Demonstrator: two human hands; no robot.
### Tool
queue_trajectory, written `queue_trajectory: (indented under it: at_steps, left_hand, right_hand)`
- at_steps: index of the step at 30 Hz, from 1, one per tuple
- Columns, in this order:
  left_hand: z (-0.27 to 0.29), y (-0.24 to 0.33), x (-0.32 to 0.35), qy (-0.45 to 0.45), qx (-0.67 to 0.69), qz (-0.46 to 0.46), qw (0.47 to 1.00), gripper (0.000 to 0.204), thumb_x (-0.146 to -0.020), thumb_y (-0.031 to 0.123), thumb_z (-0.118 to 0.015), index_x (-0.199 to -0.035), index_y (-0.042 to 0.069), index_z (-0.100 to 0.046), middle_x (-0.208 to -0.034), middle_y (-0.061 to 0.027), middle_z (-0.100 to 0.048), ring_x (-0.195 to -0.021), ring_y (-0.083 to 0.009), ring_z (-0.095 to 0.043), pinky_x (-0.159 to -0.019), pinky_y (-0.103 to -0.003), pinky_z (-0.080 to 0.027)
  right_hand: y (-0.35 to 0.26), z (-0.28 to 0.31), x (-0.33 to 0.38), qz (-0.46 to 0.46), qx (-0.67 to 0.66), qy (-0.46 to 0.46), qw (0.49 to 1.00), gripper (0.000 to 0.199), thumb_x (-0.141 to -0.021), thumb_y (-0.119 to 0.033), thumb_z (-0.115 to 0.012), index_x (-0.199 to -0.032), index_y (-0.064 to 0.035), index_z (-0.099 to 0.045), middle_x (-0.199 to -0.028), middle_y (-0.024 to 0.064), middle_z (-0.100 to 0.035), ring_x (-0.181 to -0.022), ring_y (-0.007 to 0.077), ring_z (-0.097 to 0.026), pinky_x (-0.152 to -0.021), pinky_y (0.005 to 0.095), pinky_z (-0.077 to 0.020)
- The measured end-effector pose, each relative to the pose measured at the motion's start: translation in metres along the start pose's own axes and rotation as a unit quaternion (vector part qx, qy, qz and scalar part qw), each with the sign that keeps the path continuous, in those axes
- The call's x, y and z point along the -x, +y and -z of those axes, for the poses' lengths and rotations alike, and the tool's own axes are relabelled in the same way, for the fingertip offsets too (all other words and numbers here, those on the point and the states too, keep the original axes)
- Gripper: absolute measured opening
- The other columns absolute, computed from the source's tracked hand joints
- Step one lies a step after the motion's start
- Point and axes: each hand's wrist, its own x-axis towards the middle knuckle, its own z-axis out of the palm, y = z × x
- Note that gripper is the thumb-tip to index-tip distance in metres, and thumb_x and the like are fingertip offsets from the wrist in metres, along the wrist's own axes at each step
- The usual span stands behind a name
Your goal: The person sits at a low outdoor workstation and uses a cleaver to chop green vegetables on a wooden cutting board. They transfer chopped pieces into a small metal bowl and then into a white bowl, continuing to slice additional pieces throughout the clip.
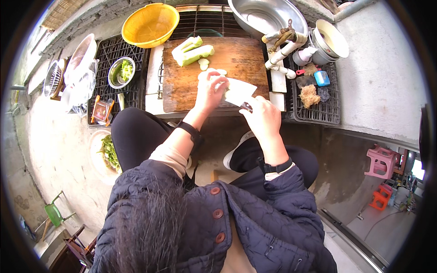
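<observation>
Counts first: we get one knife [240,92], one wooden cutting board [236,57], at least two thick pale-green stems [195,55] and a few cut slices [203,65]. Also one yellow basin [150,23], one large metal basin [268,18], one small metal bowl [114,81] with chopped green bits [126,70], two stools: pink [380,161] and orange [380,197].

Right hand [263,117]: grip clamped on the knife handle at the board's near right edge, blade angled up-left toward the other hand. Left hand [211,88]: fingers curled over the board just beside the blade; what's under them is hidden, so we can't tell if that grip holds anything. Stems lie past the left hand, on the board's far left, apart from both grips; slices sit between them and the left fingertips.

Board rests on a pale surface [154,81], black crates [317,103] either side. We see concrete floor [63,145] and leafy greens [109,152] by the left knee.
</observation>
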Motion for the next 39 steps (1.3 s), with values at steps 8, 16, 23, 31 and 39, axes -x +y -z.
queue_trajectory:
  at_steps: [8, 16, 23, 31, 39]
  left_hand:
    - [0.013, 0.029, -0.004, -0.089, 0.042, -0.073, 0.992, 0.016, -0.086, 0.016, -0.076, -0.101, 0.011, -0.073, -0.112, -0.0068, -0.062, -0.109, -0.0309, -0.057, -0.094, -0.042, -0.046]
    - [0.002, -0.007, 0.002, -0.086, 0.071, 0.034, 0.993, 0.015, -0.088, 0.009, -0.076, -0.102, 0.011, -0.079, -0.115, -0.0066, -0.067, -0.109, -0.0284, -0.063, -0.099, -0.039, -0.049]
    - [0.003, -0.048, 0.004, -0.011, -0.013, 0.123, 0.992, 0.02, -0.092, 0.006, -0.07, -0.105, 0.016, -0.081, -0.121, -0.0104, -0.067, -0.117, -0.0315, -0.062, -0.102, -0.038, -0.051]
    - [-0.005, 0.019, -0.01, -0.05, 0.015, 0.014, 0.999, 0.023, -0.08, 0.025, -0.085, -0.1, 0.016, -0.08, -0.114, -0.0089, -0.067, -0.111, -0.0337, -0.061, -0.093, -0.043, -0.052]
    - [-0.016, 0.041, -0.013, -0.037, 0.018, 0.042, 0.998, 0.025, -0.082, 0.031, -0.084, -0.088, 0.011, -0.071, -0.099, -0.011, -0.061, -0.099, -0.0327, -0.057, -0.087, -0.048, -0.045]
  right_hand:
    - [-0.001, 0.001, -0.004, 0.013, -0.012, 0.021, 1.0, 0.032, -0.075, -0.022, -0.086, -0.103, -0.0129, -0.072, -0.088, 0.0083, -0.067, -0.084, 0.0291, -0.069, -0.074, 0.0423, -0.0563]
    - [0.002, 0.003, 0.0, 0.015, 0.004, 0.011, 1.0, 0.03, -0.075, -0.022, -0.086, -0.099, -0.0113, -0.072, -0.088, 0.0079, -0.067, -0.084, 0.0278, -0.069, -0.075, 0.0418, -0.0568]
    - [0.003, 0.009, 0.002, 0.018, 0.002, 0.011, 1.0, 0.031, -0.073, -0.023, -0.087, -0.099, -0.0118, -0.073, -0.086, 0.0073, -0.066, -0.082, 0.0278, -0.068, -0.074, 0.0422, -0.0564]
    - [0.002, 0.007, -0.001, 0.039, -0.006, 0.006, 0.999, 0.031, -0.072, -0.022, -0.086, -0.099, -0.0145, -0.073, -0.087, 0.0067, -0.066, -0.083, 0.0272, -0.068, -0.074, 0.0419, -0.0562]
    - [-0.001, 0.006, 0.0, 0.078, -0.005, 0.011, 0.997, 0.035, -0.072, -0.021, -0.086, -0.104, -0.0162, -0.073, -0.085, 0.0053, -0.064, -0.084, 0.0267, -0.067, -0.075, 0.0413, -0.0561]
